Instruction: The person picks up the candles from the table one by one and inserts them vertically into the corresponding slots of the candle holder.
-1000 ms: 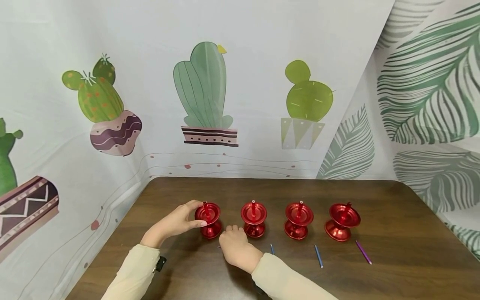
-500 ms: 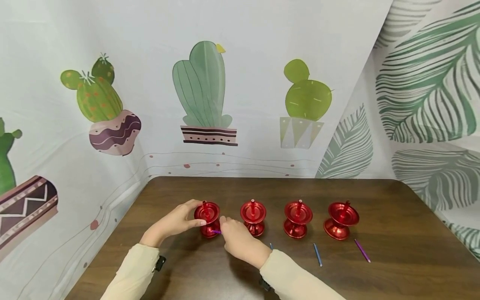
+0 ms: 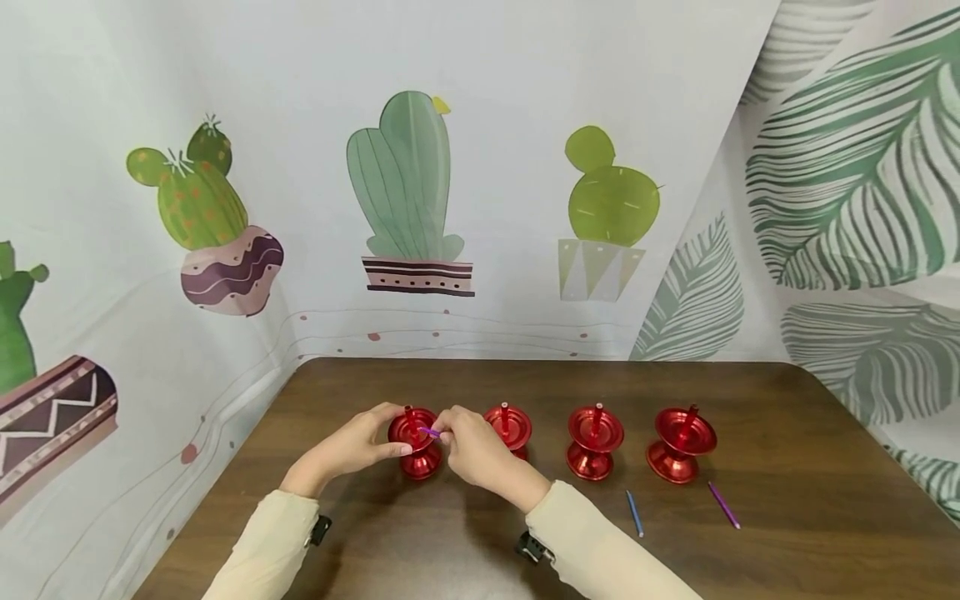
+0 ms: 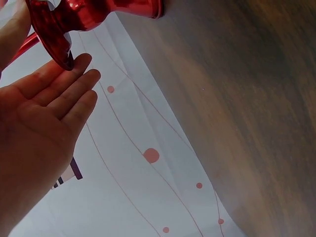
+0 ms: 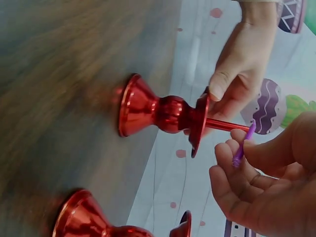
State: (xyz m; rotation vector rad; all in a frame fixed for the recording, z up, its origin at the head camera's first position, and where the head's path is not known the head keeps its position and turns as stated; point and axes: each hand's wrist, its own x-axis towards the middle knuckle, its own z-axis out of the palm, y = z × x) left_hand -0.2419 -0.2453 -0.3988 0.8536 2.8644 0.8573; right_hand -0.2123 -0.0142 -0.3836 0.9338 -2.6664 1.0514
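Observation:
The leftmost red metal candle holder (image 3: 422, 463) stands upright on the table, a thin red tube (image 5: 224, 124) rising from its dish. My left hand (image 3: 358, 443) holds the dish by its rim, thumb on the near side and fingers on the far side. In the left wrist view its fingers (image 4: 74, 89) lie nearly straight beside the dish (image 4: 52, 37). Between thumb and fingertips, my right hand (image 3: 480, 450) pinches a slim purple candle (image 5: 245, 144). In the right wrist view the candle slants close by the tube's top end, its lower part showing below the thumb.
Three more red holders stand in a row to the right: one (image 3: 508, 425) partly behind my right hand, another (image 3: 595, 437), and the last (image 3: 681, 446). A blue candle (image 3: 634, 512) and a purple candle (image 3: 723, 505) lie in front. A cactus-print cloth (image 3: 517, 250) hangs behind the table.
My right hand has lifted from the tabletop to the leftmost holder's dish, bringing the purple candle up. My left hand keeps its place. My right arm now hides another blue candle.

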